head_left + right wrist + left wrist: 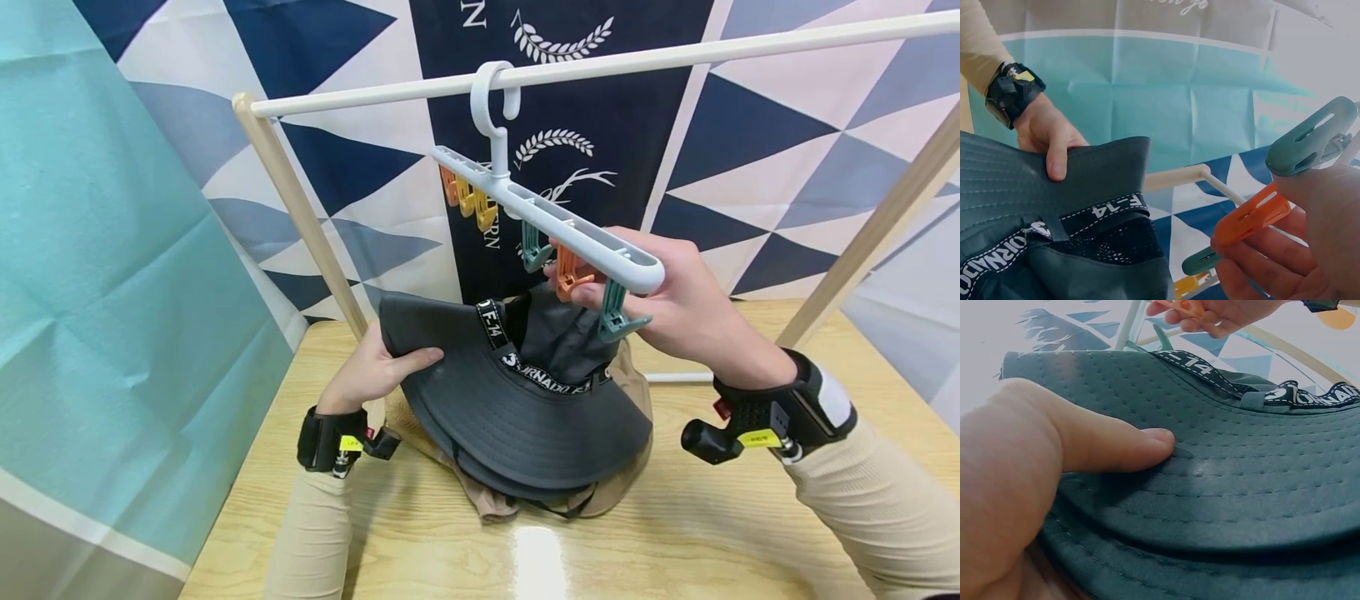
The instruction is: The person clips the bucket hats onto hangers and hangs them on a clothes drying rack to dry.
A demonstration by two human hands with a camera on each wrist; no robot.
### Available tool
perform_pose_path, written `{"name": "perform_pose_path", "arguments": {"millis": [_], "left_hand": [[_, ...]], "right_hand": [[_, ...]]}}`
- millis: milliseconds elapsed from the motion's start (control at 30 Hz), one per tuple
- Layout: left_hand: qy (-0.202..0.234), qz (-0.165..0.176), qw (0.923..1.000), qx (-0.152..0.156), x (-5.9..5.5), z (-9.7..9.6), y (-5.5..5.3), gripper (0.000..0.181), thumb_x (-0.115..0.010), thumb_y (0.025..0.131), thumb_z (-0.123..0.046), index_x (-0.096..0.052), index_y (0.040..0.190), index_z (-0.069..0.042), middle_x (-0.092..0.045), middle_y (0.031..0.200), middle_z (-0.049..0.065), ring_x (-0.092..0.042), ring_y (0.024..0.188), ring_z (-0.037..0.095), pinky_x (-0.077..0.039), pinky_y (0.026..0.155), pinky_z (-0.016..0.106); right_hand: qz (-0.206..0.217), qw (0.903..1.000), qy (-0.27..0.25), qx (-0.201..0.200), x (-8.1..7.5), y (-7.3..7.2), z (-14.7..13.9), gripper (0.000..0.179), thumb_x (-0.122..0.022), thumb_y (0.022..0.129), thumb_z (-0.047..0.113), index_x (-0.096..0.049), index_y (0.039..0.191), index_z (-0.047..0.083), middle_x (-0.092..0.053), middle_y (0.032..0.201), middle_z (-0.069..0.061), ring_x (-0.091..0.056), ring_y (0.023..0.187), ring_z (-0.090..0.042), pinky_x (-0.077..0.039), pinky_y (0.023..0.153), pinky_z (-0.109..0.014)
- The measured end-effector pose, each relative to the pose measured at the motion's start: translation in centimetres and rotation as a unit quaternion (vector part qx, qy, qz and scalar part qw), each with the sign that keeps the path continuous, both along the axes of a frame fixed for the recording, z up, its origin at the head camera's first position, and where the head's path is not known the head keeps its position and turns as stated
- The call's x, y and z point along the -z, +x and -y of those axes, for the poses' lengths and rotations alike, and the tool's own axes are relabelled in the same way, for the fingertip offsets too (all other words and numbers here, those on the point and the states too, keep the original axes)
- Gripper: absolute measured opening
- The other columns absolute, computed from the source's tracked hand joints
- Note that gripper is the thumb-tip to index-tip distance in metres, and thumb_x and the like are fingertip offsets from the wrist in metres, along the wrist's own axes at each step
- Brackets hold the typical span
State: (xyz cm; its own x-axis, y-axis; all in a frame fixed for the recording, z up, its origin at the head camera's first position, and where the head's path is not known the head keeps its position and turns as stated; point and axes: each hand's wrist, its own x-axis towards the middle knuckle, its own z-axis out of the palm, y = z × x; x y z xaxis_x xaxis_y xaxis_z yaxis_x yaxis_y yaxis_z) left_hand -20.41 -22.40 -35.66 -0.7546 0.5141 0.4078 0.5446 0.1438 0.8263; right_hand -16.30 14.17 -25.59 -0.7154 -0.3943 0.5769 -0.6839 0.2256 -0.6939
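Note:
A dark grey bucket hat (525, 425) with a lettered black band is held by its brim in my left hand (375, 371), thumb on top in the left wrist view. My right hand (667, 292) pinches an orange clothespin (570, 271) that hangs from a light grey clip hanger (577, 229). Teal clothespins (617, 312) hang on either side of the orange one; the nearer one is close by my right thumb in the right wrist view. The hat's crown sits just below the clips.
The hanger hooks over a white rail (375, 96) on wooden posts (300, 208). Yellow clothespins (476, 200) hang at its far end. Beneath the grey hat, beige hats (630, 467) lie on the wooden table (420, 550). Patterned cloth (360, 50) covers the back.

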Motion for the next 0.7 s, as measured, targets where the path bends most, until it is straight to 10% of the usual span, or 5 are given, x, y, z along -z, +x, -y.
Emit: {"name": "perform_pose_path", "arguments": {"millis": [700], "left_hand": [[0.001, -0.067, 0.9974, 0.026, -0.52, 0.94, 0.01, 0.03, -0.074, 0.099, 0.01, -0.07, 0.128, 0.018, -0.077, 0.121, -0.029, -0.075, 0.103, 0.0, -0.061, 0.092, 0.023]], "right_hand": [[-0.003, 0.9994, -0.033, -0.012, 0.39, -0.19, 0.85, 0.035, -0.083, 0.097, -0.002, -0.079, 0.131, 0.007, -0.083, 0.108, 0.001, -0.074, 0.097, -0.013, -0.056, 0.09, -0.022]]}}
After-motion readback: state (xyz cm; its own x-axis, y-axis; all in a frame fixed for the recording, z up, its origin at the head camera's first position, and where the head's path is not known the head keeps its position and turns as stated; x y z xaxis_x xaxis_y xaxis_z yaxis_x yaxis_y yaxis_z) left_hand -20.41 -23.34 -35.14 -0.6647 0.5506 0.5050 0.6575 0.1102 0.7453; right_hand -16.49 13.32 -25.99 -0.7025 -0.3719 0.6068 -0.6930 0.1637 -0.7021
